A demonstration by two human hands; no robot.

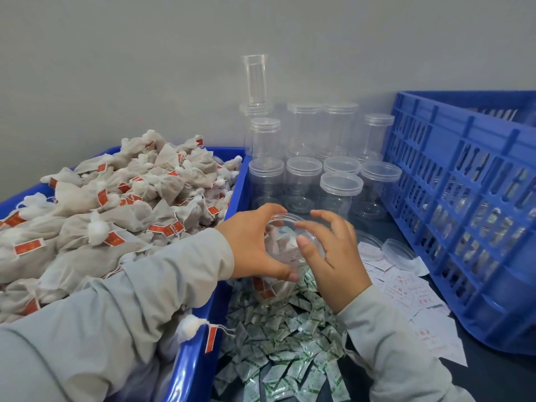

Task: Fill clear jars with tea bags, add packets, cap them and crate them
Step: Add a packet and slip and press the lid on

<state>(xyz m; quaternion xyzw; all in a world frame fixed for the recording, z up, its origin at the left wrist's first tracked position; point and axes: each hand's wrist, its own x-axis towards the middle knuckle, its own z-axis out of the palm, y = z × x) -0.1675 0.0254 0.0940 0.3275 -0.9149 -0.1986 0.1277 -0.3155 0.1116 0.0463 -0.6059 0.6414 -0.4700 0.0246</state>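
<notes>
Jar: a clear round plastic jar (285, 258) sits low in the middle, over the pile of small packets. It has brown tea bags with red tags inside it.
Left hand: the left hand (255, 245) curls round the left side of the jar and grips it. The thumb lies low on the front and the fingers wrap the top rim.
Right hand: the right hand (333, 250) is at the jar's mouth. The thumb touches the rim and the fingers are spread and a bit bent above it. I cannot tell if it holds anything.
Tea bags: a big heap of pale cloth tea bags with red tags (116, 204) fills the blue plastic bin (236, 184) on the left. One bag hangs over the bin's near edge.
Green packets: a pile of small white and green packets (278, 343) lies on the dark tabletop (493, 378), just right of the bin.
White packets: flat white paper packets with red print (406, 291) lie to the right of the jar, near the crate.
Loose lid: one clear round lid (399, 252) rests on the white packets.
Empty jars: many clear capped jars (340, 192) stand behind the hands, by the grey wall. Some are stacked.
Crate: a big blue plastic crate with slotted sides (464, 198) stands on the right. Jars show through the slots.
</notes>
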